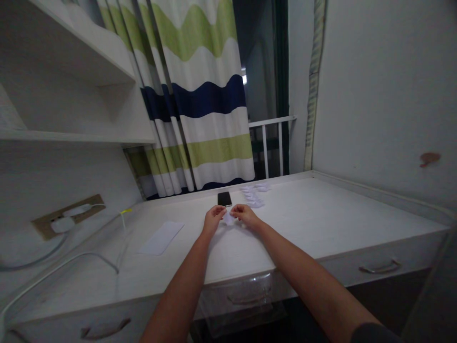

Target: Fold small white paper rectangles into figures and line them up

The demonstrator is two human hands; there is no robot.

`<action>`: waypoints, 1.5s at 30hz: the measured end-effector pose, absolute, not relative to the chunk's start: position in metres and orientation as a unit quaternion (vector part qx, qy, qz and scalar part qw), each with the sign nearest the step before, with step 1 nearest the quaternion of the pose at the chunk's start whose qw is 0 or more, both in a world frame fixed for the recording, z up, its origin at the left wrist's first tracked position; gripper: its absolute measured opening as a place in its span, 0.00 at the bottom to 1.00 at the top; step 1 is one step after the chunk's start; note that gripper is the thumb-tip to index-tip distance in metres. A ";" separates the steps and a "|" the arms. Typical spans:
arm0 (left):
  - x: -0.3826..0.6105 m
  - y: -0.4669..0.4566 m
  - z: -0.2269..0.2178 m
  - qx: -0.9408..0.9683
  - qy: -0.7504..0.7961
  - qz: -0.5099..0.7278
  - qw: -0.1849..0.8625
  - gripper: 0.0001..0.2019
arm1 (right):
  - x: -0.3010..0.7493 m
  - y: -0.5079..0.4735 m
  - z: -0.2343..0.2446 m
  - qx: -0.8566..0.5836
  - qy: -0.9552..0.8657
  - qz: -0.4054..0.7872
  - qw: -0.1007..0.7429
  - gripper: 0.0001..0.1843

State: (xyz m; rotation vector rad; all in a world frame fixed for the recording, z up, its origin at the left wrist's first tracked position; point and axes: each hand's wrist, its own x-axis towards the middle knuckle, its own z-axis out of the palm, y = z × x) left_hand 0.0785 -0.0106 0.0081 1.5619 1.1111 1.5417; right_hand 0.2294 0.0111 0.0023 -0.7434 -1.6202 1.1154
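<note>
Over the middle of the white desk, my left hand (pixel 214 217) and my right hand (pixel 244 215) pinch a small piece of folded white paper (pixel 228 218) between them. Fingertips of both hands are closed on its upper edges, and its exact folded shape is too small to make out. Just beyond my hands lies a dark phone (pixel 224 199), flat on the desk. Several small folded white paper pieces (pixel 253 196) lie in a group behind and to the right of my right hand. Off to the left of my left hand rests a flat white sheet (pixel 161 237).
White cables (pixel 96 256) run across the left side of the desk (pixel 321 216) from plugs in a wall socket (pixel 67 216). Shelves (pixel 78 138) overhang the left. A striped curtain (pixel 214 114) hangs behind the back edge, and drawers with handles (pixel 380 267) line the front.
</note>
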 end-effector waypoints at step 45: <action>0.083 -0.012 0.006 0.690 0.415 0.549 0.224 0.06 | 0.226 0.016 -0.005 -0.282 -0.639 0.522 0.490 0.12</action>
